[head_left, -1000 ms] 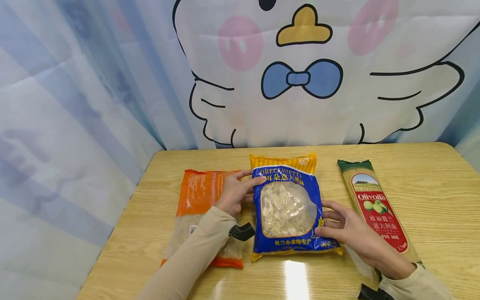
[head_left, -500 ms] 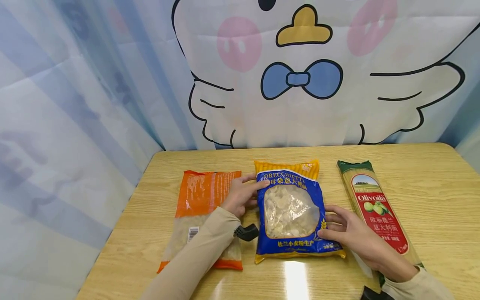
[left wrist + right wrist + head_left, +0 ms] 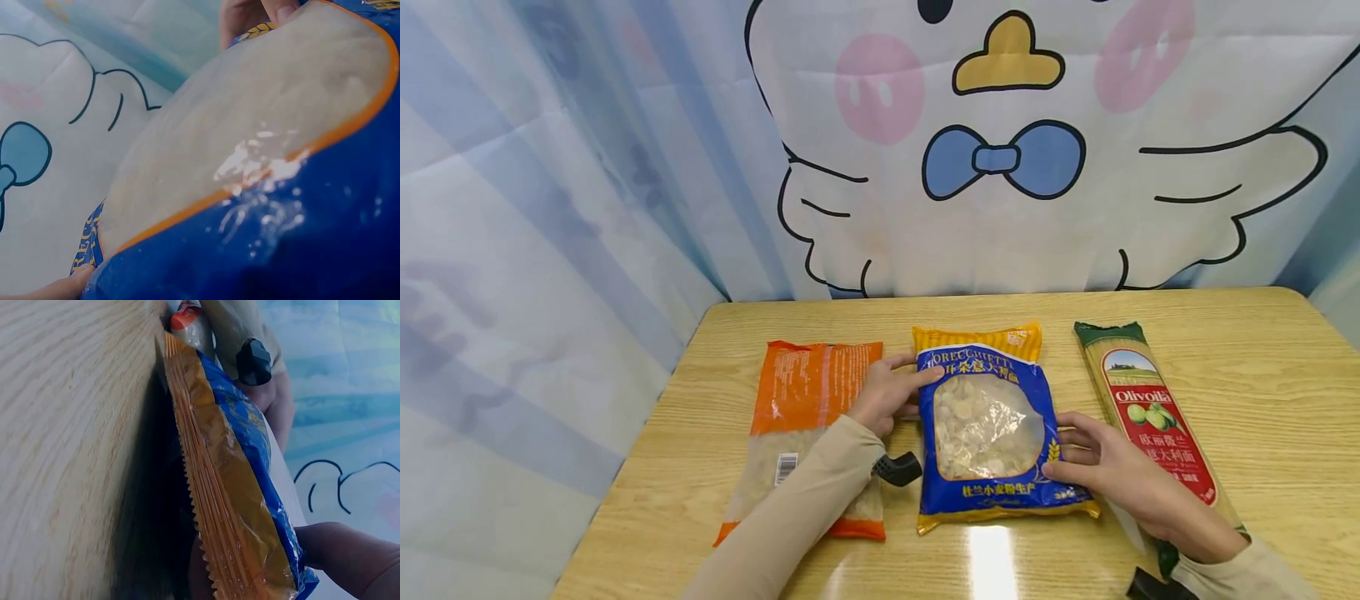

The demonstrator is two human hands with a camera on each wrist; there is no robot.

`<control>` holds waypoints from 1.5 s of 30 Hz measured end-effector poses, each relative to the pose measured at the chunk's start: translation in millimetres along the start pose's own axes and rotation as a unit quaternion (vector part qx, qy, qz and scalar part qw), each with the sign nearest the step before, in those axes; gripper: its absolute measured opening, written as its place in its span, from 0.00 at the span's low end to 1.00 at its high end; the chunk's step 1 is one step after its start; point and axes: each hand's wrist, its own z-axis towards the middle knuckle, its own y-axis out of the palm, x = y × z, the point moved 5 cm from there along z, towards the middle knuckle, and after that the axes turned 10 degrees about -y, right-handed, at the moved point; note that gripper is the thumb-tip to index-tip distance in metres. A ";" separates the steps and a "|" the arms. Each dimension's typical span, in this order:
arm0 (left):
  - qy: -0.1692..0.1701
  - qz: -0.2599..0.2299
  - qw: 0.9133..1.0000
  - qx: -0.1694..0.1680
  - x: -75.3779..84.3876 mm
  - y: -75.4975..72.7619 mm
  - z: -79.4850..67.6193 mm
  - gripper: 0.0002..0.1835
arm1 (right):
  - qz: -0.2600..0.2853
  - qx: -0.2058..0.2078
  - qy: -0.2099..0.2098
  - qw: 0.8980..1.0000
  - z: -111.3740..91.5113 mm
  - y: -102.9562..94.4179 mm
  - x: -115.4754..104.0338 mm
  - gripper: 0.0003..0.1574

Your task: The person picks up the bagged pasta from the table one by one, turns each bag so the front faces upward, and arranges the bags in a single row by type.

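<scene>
A blue and yellow bag of orecchiette pasta point(image 3: 988, 425) lies in the middle, its clear window showing pale pasta. My left hand point(image 3: 887, 396) grips its upper left edge, thumb on the printed front and the other fingers partly hidden behind. At the lower right edge, my right hand point(image 3: 1108, 462) pinches the bag with the thumb on top. The left wrist view is filled by the bag's bulging window point(image 3: 250, 119). From the right wrist, the bag's crimped yellow seam point(image 3: 219, 487) shows close over the wood, with a dark shadow beneath.
Left of the bag, an orange and clear packet point(image 3: 801, 392) lies face down with its barcode up, partly under the left forearm. On the right lies a long spaghetti pack point(image 3: 1157, 408) with a red label, close to the right hand. A cartoon-printed curtain point(image 3: 1000, 242) hangs behind the wooden table point(image 3: 1285, 367).
The pasta bag has shifted a little to the right and nearer to me, with both hands moving along with it. The other two packs stay where they were.
</scene>
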 end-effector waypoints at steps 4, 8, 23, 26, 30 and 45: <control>-0.005 0.019 1.000 -0.008 -4.3 2.0 1.8 0.33 | -0.019 -0.002 -0.001 1.000 -1.4 -2.3 0.7 0.50; -0.005 0.031 0.999 -0.023 -4.7 2.3 3.1 0.32 | -0.029 -0.004 -0.012 1.000 -0.6 -3.1 -1.5 0.51; 0.040 0.060 0.996 -0.053 10.3 -17.7 -14.8 0.30 | -0.151 0.050 -0.114 0.981 3.1 -5.0 -32.9 0.41; 0.060 0.063 0.995 -0.042 19.3 -26.3 -22.4 0.29 | -0.171 0.066 -0.155 0.971 4.1 -3.5 -41.8 0.40; 0.090 0.053 0.993 -0.051 29.2 -38.6 -30.8 0.27 | -0.179 0.076 -0.169 0.966 5.6 -0.6 -51.5 0.37; 0.135 0.051 0.989 -0.009 34.8 -99.6 -50.2 0.23 | -0.131 0.042 -0.225 0.965 17.5 34.0 -85.3 0.34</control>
